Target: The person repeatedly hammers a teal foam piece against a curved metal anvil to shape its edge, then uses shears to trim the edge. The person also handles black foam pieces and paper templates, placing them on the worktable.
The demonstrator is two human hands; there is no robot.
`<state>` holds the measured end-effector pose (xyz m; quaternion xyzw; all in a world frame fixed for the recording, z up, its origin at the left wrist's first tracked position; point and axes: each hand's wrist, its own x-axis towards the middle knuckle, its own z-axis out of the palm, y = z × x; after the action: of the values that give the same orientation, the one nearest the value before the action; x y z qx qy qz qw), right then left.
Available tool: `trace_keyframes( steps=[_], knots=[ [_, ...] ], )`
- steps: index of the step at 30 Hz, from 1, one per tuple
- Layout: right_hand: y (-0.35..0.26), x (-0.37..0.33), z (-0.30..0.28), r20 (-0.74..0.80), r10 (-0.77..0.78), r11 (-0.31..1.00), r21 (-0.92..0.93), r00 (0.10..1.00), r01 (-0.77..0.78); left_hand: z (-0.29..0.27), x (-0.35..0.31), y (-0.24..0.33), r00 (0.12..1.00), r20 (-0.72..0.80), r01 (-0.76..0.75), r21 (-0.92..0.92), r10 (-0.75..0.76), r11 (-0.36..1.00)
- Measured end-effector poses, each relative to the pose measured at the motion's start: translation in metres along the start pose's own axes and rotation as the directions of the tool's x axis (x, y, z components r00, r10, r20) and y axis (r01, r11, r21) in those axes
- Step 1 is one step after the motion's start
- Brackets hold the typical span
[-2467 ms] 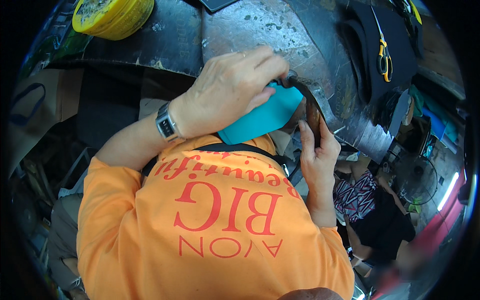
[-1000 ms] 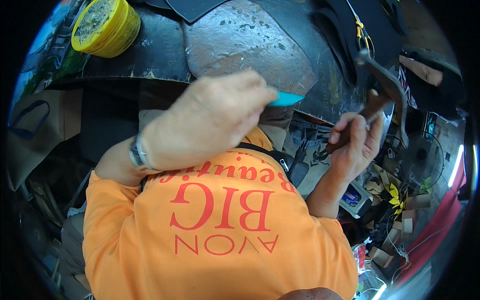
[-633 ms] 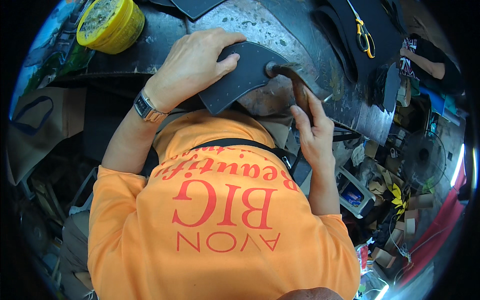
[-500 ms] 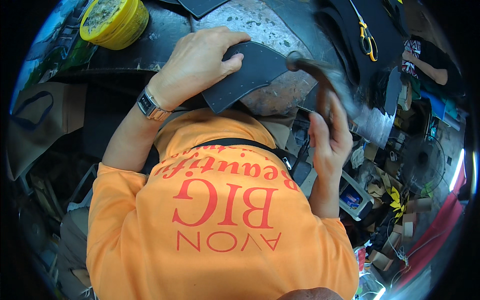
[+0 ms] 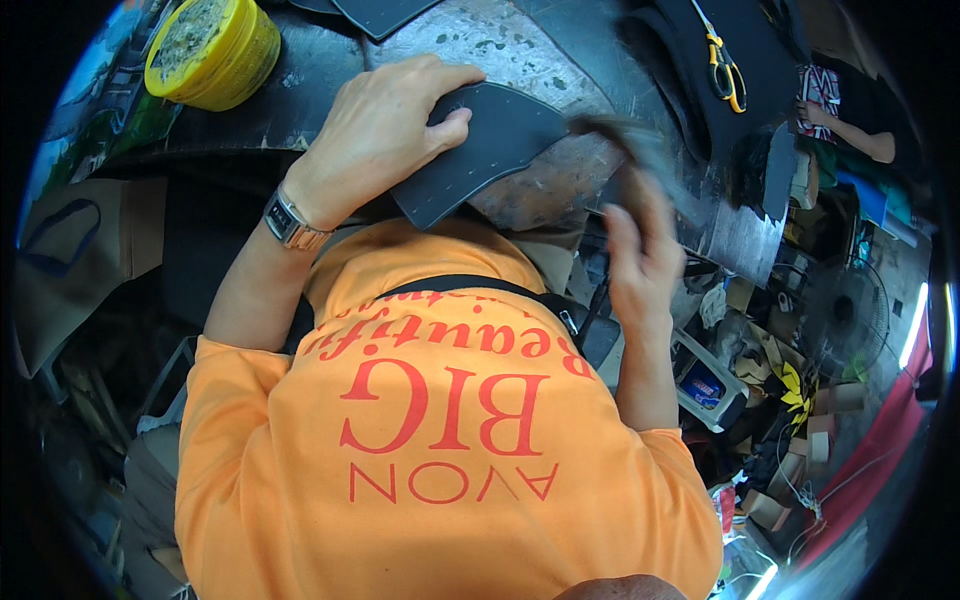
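Worktable (image 5: 312, 80), black panel (image 5: 505, 132) held beneath curled left hand (image 5: 388, 125), right hand (image 5: 645, 250) closed around hammer (image 5: 630, 140).

Dk worktop (image 5: 310, 75), scuffed, w/ worn mottled slab (image 5: 500, 45) at ctr. Yellow tub (image 5: 225, 60) far L; dk piece (image 5: 385, 12) far ctr; blk cloth (image 5: 680, 60) at R. Blk panel (image 5: 490, 140) over slab, near end past front edge.

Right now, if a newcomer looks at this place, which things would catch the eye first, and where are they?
Probably the orange shirt comes first, filling the lower middle. Above it, the left hand rests on a dark panel, while the right hand grips a blurred hammer near the panel's right end. The yellow tub at upper left and the yellow-and-black scissors at upper right also stand out.
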<state>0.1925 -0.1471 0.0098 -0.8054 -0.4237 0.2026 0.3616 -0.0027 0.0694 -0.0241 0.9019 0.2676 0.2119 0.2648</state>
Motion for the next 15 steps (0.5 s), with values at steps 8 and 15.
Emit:
trace_keyframes(
  steps=[8, 15],
  knots=[
    [0.057, 0.037, -0.024, -0.269, -0.056, 0.980, -0.200, 0.961, 0.001, -0.009, 0.001, -0.001, 1.000, -0.005, 0.000, -0.296, -0.002, 0.955],
    [0.040, 0.041, -0.030, -0.341, -0.258, 0.946, -0.280, 0.904, 0.164, 0.004, 0.008, 0.025, 0.977, 0.065, 0.156, -0.864, -0.202, 0.479]
  ],
)
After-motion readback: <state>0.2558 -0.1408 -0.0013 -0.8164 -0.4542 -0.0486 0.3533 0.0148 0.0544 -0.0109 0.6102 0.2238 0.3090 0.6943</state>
